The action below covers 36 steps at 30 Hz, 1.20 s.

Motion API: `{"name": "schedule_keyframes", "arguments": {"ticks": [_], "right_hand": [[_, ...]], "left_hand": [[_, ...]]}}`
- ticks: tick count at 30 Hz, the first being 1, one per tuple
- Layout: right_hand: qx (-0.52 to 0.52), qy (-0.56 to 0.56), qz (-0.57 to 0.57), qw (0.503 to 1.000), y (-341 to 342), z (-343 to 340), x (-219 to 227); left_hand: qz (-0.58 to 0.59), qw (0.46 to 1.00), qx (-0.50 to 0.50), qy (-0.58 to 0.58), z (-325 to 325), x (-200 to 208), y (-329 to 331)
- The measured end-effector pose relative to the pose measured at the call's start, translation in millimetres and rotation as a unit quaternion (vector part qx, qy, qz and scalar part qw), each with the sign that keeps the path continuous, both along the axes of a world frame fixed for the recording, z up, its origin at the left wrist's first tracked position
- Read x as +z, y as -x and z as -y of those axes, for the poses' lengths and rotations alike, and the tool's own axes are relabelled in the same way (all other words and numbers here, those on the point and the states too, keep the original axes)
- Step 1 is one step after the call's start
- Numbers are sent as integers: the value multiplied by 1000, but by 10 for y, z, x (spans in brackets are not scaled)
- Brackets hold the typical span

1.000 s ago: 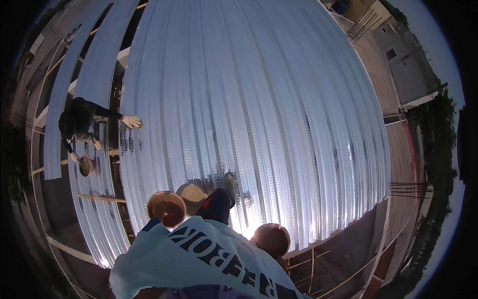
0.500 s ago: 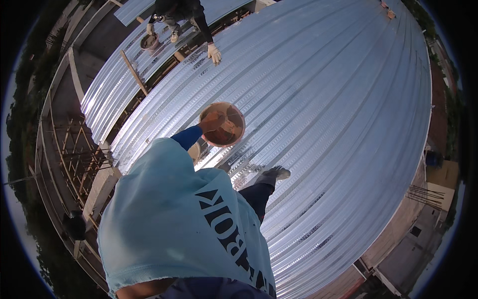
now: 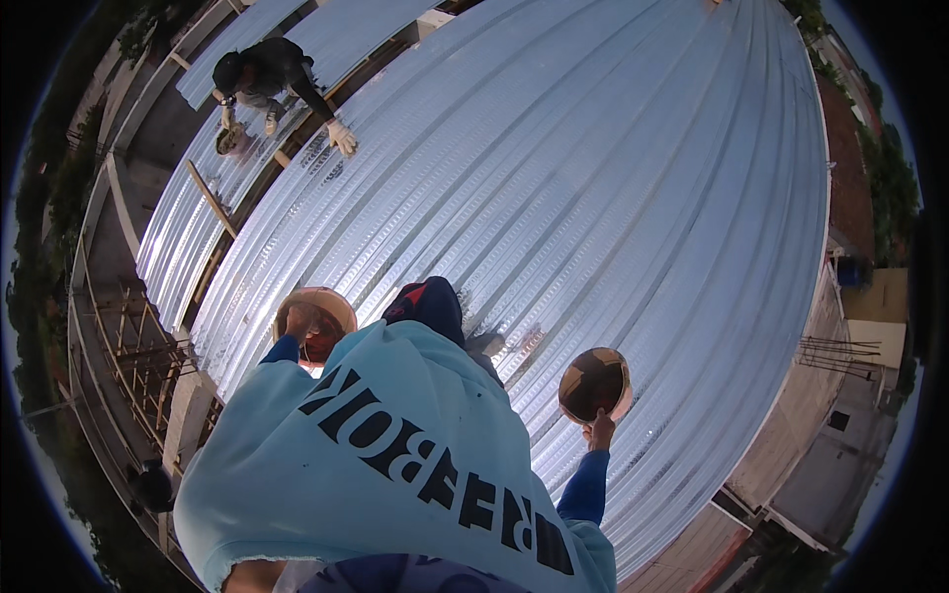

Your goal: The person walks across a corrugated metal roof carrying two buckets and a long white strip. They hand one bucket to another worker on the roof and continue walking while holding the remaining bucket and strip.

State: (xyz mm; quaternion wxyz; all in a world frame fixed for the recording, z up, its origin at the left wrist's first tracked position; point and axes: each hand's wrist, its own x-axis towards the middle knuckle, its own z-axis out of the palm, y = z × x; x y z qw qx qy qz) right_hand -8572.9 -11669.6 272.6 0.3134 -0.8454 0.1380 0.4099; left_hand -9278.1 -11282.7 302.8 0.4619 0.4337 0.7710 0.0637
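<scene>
The left bucket [image 3: 334, 314], reddish inside, is grasped at its rim by the left hand [image 3: 300, 318]; the right bucket [image 3: 595, 381], patchy brown within, is gripped at its near edge by the right hand [image 3: 599, 431]. Both are held well apart over ribbed metal sheeting [image 3: 554, 227]; whether either is rested on it cannot be told. Firm rim grips, level buckets and a flatly set foot [image 3: 484, 344] would be advised, as the shiny ribs may be slippery. Farther left, a crouching co-worker's gloved hand [image 3: 342, 137] is spread against the sheeting.
</scene>
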Motion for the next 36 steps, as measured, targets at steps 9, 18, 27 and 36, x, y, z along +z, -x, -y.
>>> {"name": "schedule_keyframes", "arguments": {"ticks": [9,18,27,36], "right_hand": [[0,-58,12,998,-1671,-1306,233],[-90,39,-82,992,-1189,-2352,445],[-271,6,-140,952,-1104,-2925,-68],[-87,-75,-131,985,-3170,-4973,262]], "left_hand": [[-120,979,80,144,-373,-268,-728],[87,972,176,126,-2850,-879,-2420],[241,960,-95,-109,-6135,-273,-4956],[69,918,-328,-211,-7653,-370,-6392]]}}
